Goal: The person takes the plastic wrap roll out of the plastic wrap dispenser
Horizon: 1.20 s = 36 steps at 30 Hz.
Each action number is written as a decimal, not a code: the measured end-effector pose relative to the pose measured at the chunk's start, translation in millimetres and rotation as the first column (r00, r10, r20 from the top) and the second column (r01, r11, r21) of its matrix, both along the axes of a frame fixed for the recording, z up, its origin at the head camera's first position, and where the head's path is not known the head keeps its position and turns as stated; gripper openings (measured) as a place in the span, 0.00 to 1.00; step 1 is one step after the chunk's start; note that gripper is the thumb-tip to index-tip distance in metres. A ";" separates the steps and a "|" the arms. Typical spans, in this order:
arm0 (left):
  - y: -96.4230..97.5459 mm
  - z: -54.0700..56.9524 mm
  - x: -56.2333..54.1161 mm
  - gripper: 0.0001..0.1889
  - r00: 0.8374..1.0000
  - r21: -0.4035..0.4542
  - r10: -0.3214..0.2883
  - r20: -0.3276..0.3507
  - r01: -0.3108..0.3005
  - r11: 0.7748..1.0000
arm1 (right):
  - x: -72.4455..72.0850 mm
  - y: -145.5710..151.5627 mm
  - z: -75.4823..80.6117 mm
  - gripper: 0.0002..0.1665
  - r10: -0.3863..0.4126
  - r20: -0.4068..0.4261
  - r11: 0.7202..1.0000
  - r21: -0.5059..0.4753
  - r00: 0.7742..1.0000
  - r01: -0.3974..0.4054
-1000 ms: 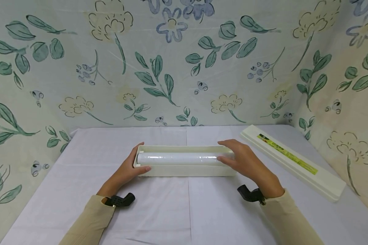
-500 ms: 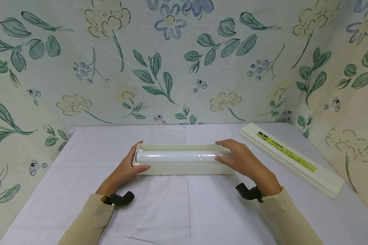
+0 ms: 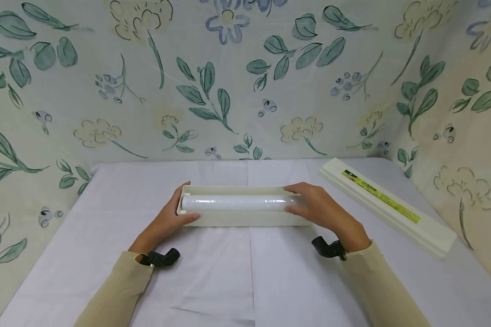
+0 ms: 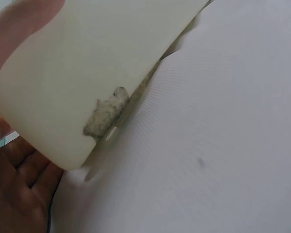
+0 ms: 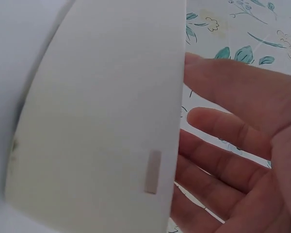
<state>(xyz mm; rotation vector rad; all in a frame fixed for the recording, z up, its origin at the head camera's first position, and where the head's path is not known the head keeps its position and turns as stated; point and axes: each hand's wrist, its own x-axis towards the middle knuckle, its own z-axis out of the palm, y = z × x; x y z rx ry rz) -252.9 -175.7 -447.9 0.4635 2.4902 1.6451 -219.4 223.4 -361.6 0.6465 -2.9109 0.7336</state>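
A long, pale cling film box (image 3: 241, 220) lies lidless on the table. Inside it rests a shiny white roll of cling film (image 3: 233, 202). My left hand (image 3: 169, 215) grips the box's left end, thumb along the front wall and fingers round the far side; the left wrist view shows that end wall (image 4: 92, 63) with a grey smudge low on it. At the right end, my right hand (image 3: 321, 209) reaches over the rim with fairly straight fingers, thumb at the roll and index finger at the back rim. Its other fingertips are hidden behind the end wall (image 5: 102, 111).
The pale lid (image 3: 386, 206), with a yellow-green label, lies at a slant to the right of the box. A white cloth (image 3: 212, 272) covers the table. Floral fabric (image 3: 229, 91) hangs behind and on both sides. Each wrist wears a black camera mount (image 3: 161, 258).
The head view has tilted down slightly, so everything sits a little higher in it. Both hands keep their places on the box, and the roll and lid stay put.
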 end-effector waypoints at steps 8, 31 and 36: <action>-0.7 6.2 -3.9 0.52 1.000 0.032 -0.021 -0.004 0.021 0.999 | -8.5 1.1 1.0 0.33 -0.008 0.059 1.000 -0.018 0.998 0.009; -1.1 1.6 -0.7 0.51 1.000 0.032 -0.016 -0.004 0.017 0.999 | -26.0 10.9 -3.9 0.37 0.030 0.214 0.999 0.019 0.976 -0.035; -0.1 1.4 0.9 0.52 1.000 0.018 0.004 0.003 -0.004 1.000 | -28.0 10.5 -8.1 0.37 0.037 0.224 0.999 0.017 0.974 -0.041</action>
